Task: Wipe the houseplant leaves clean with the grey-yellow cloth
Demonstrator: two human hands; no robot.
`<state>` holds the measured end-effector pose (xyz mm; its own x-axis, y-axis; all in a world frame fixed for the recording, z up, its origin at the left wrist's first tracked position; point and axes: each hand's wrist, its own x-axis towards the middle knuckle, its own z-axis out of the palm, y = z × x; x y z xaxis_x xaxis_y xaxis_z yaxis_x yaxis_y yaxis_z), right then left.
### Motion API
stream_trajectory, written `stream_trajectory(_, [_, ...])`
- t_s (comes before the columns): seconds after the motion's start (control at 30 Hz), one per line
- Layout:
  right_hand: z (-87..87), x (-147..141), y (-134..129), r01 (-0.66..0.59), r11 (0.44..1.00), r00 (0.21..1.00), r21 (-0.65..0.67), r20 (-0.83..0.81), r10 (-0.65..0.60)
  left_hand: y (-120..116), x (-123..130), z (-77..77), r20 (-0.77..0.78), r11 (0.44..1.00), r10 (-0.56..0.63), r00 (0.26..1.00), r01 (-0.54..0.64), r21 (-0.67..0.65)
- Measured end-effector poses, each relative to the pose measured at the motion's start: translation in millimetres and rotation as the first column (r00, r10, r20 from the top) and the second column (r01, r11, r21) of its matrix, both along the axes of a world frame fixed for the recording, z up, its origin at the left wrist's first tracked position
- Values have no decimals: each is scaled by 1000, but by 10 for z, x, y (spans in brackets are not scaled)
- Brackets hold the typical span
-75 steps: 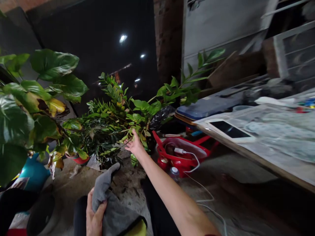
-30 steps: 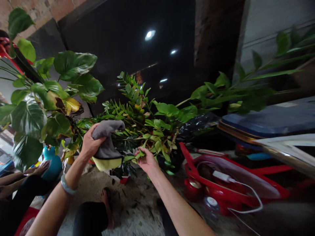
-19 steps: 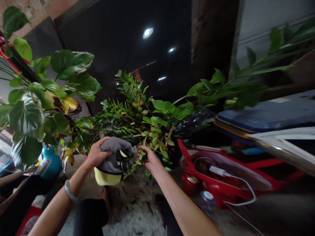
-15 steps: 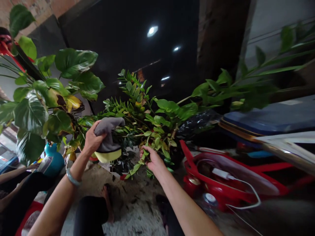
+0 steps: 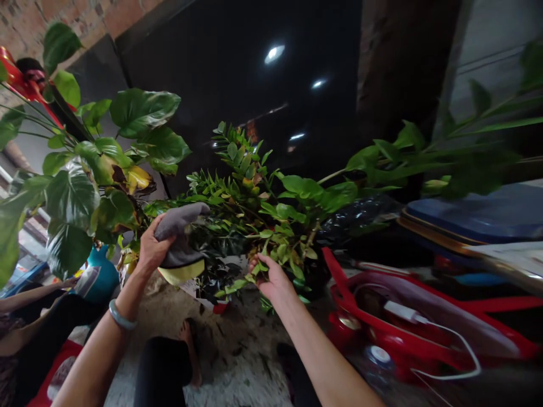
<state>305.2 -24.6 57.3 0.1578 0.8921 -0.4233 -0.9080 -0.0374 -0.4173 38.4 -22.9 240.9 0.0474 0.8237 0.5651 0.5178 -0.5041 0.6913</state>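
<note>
A grey cloth with a yellow edge [image 5: 180, 240] hangs from my left hand [image 5: 153, 243], whose fingers are closed on it; a bracelet circles that wrist. My right hand [image 5: 270, 276] pinches a green leafy stem [image 5: 233, 287] low at the front of a bushy plant [image 5: 282, 237]. Its fingertips are partly behind the leaves. Large leaves, one of them yellow and brown, fill the broad-leaved plant [image 5: 72, 192] to the left of my left hand.
A red basket [image 5: 382, 333] holds a white device with a cable. Blue folded things [image 5: 475, 220] lie behind it. Another person's arm [image 5: 31, 299] and a teal vase [image 5: 99, 274] are at the left. A dark panel [image 5: 237, 68] stands behind the plants.
The view has shifted, so most things sit further right. My left hand and the cloth have moved slightly left relative to the plants. My right hand keeps its hold on the stem.
</note>
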Motion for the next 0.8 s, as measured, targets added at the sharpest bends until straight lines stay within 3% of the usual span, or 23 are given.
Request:
stream_trajectory(0.07, [26, -47, -33, 6, 1000, 999, -14, -38, -6, 76, -31, -121, -32, 997, 73, 997, -73, -6])
stream_trajectory(0.13, [30, -100, -71, 7, 1000, 998, -19, -67, -8, 8, -55, -453, -99, 987, 54, 994, -68, -147])
stream_trajectory(0.2, [14, -153, -101, 3, 1000, 998, -24, -64, -5, -203, -101, -819, -139, 938, -92, 986, 39, -344])
stream_trajectory(0.27, [-7, -195, -114, -4, 1000, 999, -29, -39, 3, -462, -186, -1015, -103, 869, -237, 966, 163, -468])
stream_trajectory(0.3, [-15, -210, -114, -11, 999, 999, -36, -32, 10, -566, -243, -1013, -74, 859, -246, 966, 182, -479])
stream_trajectory(0.37, [-24, -224, -108, -22, 998, 999, -57, -33, 20, -654, -375, -827, -26, 896, -166, 986, 140, -421])
stream_trajectory(0.43, [-21, -223, -101, -29, 997, 999, -72, -39, 26, -567, -510, -524, -11, 959, 5, 1000, -8, -282])
stream_trajectory(0.5, [-9, -216, -102, -28, 997, 999, -75, -31, 25, -376, -604, -294, -33, 975, 175, 984, -178, -132])
stream_trajectory(0.53, [-2, -213, -107, -23, 997, 999, -70, -27, 21, -280, -621, -250, -55, 965, 244, 968, -248, -88])
stream_trajectory(0.6, [11, -210, -122, -8, 998, 1000, -56, -24, 7, -162, -584, -324, -131, 936, 320, 938, -334, -106])
stream_trajectory(0.67, [15, -204, -139, -1, 999, 1000, -45, -21, 0, -187, -483, -536, -227, 927, 240, 944, -292, -235])
stream_trajectory(0.73, [1, -183, -148, -9, 998, 1000, -55, -9, 9, -320, -382, -721, -281, 913, 12, 960, -125, -388])
stream_trajectory(0.8, [-32, -142, -146, -15, 997, 1000, -71, 7, 16, -454, -348, -741, -249, 893, -143, 958, 17, -450])
